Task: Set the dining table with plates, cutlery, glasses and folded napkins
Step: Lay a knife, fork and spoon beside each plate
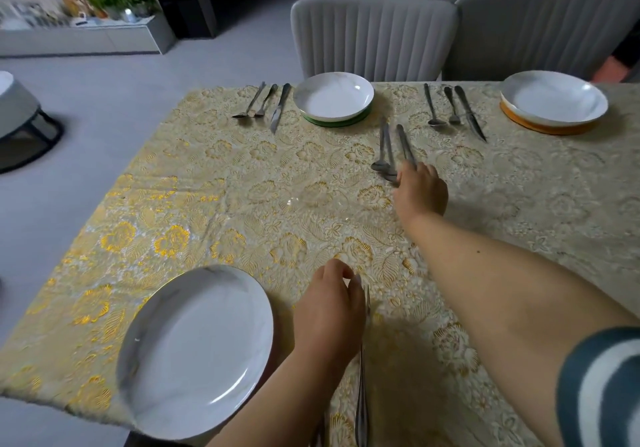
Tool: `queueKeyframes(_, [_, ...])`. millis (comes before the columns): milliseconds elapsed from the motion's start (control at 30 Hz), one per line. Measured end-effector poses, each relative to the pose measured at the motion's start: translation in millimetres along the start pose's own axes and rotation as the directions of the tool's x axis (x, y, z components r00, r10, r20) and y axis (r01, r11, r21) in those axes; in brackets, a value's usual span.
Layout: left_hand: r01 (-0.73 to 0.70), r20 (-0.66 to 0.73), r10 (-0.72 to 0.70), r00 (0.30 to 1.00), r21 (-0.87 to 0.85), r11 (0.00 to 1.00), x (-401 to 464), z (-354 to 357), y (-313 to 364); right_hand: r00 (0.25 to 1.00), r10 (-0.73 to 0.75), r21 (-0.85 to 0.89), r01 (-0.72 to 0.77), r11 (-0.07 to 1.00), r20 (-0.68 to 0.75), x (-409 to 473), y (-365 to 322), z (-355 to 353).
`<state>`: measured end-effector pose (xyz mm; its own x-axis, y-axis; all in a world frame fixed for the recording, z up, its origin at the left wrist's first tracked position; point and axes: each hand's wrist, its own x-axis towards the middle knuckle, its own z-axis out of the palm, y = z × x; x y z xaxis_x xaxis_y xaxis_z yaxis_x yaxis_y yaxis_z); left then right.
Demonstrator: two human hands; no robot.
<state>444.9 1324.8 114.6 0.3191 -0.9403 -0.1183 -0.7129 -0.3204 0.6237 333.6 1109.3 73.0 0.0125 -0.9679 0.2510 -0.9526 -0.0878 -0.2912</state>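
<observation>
Head view: a half-set table is seen, with both hands at the cutlery.

A bundle of cutlery (389, 150) is reached by the right hand (420, 192) at mid-table, its fingers laid on the near ends; whether they are curled round the pieces cannot be told. A fork (363, 360) lying just right of the near plate (197, 353) is touched by the curled fingers of the left hand (329, 311); a firm grip cannot be confirmed. Across the patterned tablecloth (207, 204), a white bowl on a green mat (334, 100) and a white bowl on an orange mat (554, 102) are set, each with a spoon, fork and knife laid to its left. Two grey chairs (374, 36) are drawn up behind.
</observation>
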Motion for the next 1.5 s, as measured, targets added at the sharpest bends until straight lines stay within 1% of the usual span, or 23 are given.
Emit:
queueKeyframes(133, [0.018,-0.012,-0.017,1.0,0.014,1.0,2.8,-2.3,-5.7,0.998,0.006,-0.034,-0.004,0.999,0.056,11.3,-2.6,8.3])
queueKeyframes(233, [0.034,-0.023,-0.034,0.999,0.016,0.999,8.3,-0.3,-7.5,0.997,0.073,-0.005,-0.072,0.997,0.031,14.6,-0.4,12.0])
queueKeyframes(300, [0.038,-0.026,-0.037,0.999,0.018,0.999,12.5,2.7,-7.5,0.998,0.061,0.047,-0.062,0.997,0.022,13.5,-1.3,13.2])
queueKeyframes(400, [0.038,-0.016,-0.037,0.999,0.025,0.999,18.6,3.7,-4.9,0.992,0.122,0.157,-0.117,0.981,-0.019,3.4,-4.5,5.8])
queueKeyframes(467, [0.039,-0.016,-0.039,0.999,0.027,0.999,22.5,2.7,-1.9,0.994,0.101,0.191,-0.09,0.977,-0.049,-14.3,-12.6,-12.3])
queueKeyframes(533, [0.049,-0.015,-0.048,0.999,0.01,0.999,25.4,0.1,1.3,0.993,0.091,0.279,-0.066,0.958,-0.074,-36.9,-24.1,-36.2])
queueKeyframes(600, [0.041,-0.019,-0.042,0.999,-0.041,0.998,26.8,-4.0,4.1,0.984,0.139,0.413,-0.081,0.907,-0.113,-59.7,-36.4,-63.6])
queueKeyframes(667, [-0.013,-0.049,0.008,0.999,-0.102,0.995,27.7,-10.2,7.8,0.97,0.214,0.52,-0.124,0.845,-0.118,-80.2,-48.5,-90.2])
queueKeyframes(733, [-0.097,-0.1,0.08,0.992,-0.168,0.981,26.1,-19.4,15.9,0.956,0.272,0.615,-0.147,0.775,-0.114,-101.4,-61.2,-119.3])
queueKeyframes(833, [-0.27,-0.207,0.222,0.953,-0.245,0.931,20.6,-34.0,31.2,0.955,0.292,0.751,-0.15,0.643,-0.06,-131.9,-80.9,-159.0])
queueKeyframes(900, [-0.377,-0.309,0.302,0.902,-0.222,0.899,17.6,-42.7,35.9,0.958,0.287,0.81,-0.178,0.558,0.013,-143.8,-89.4,-174.9])
queueKeyframes(967, [-0.454,-0.425,0.36,0.83,-0.141,0.88,16.7,-48.9,35.4,0.958,0.276,0.851,-0.213,0.48,0.084,-148.3,-92.3,-185.7])
queueKeyframes(1000, [-0.475,-0.461,0.378,0.803,-0.113,0.873,16.7,-51.0,34.6,0.958,0.26,0.874,-0.225,0.431,0.119,-148.4,-91.4,-189.4])
queueKeyframes(1067, [-0.495,-0.47,0.401,0.786,-0.091,0.864,15.8,-55.8,34.3,0.961,0.221,0.907,-0.236,0.348,0.165,-149.5,-85.2,-194.8])
queueKeyframes(1100, [-0.492,-0.45,0.401,0.798,-0.101,0.865,14.2,-57.6,35.1,0.96,0.22,0.912,-0.24,0.334,0.172,-151.6,-79.2,-195.1])
queueKeyframes(1133, [-0.469,-0.408,0.38,0.83,-0.143,0.871,12.8,-58.1,35.9,0.956,0.232,0.897,-0.257,0.361,0.181,-155.1,-70.8,-192.2])
queueKeyframes(1167, [-0.412,-0.329,0.33,0.885,-0.223,0.884,11.0,-58.7,36.8,0.95,0.237,0.853,-0.292,0.432,0.206,-159.9,-61.3,-187.3])
queueKeyframes(1233, [-0.202,-0.082,0.184,0.979,-0.453,0.869,7.3,-58.5,39.6,0.921,0.201,0.701,-0.385,0.6,0.334,-176.2,-43.9,-173.0])
queueKeyframes(1267, [-0.095,0.034,0.133,0.991,-0.536,0.839,5.0,-57.0,40.3,0.895,0.183,0.648,-0.425,0.632,0.408,-185.7,-37.2,-165.1])
queueKeyframes(1300, [-0.01,0.129,0.102,0.986,-0.57,0.821,2.6,-53.1,40.1,0.87,0.182,0.631,-0.463,0.622,0.459,-194.8,-32.9,-159.1])
queueKeyframes(1367, [0.106,0.263,0.064,0.963,-0.583,0.805,-5.1,-41.2,37.8,0.842,0.209,0.612,-0.511,0.603,0.497,-209.3,-28.6,-150.9])
queueKeyframes(1433, [0.193,0.346,0.036,0.938,-0.603,0.774,-13.1,-27.8,32.5,0.824,0.24,0.569,-0.537,0.623,0.514,-219.5,-24.1,-142.2])
queueKeyframes(1500, [0.205,0.364,0.024,0.931,-0.577,0.791,-19.3,-14.4,24.4,0.788,0.273,0.521,-0.582,0.625,0.552,-227.7,-19.0,-129.5])
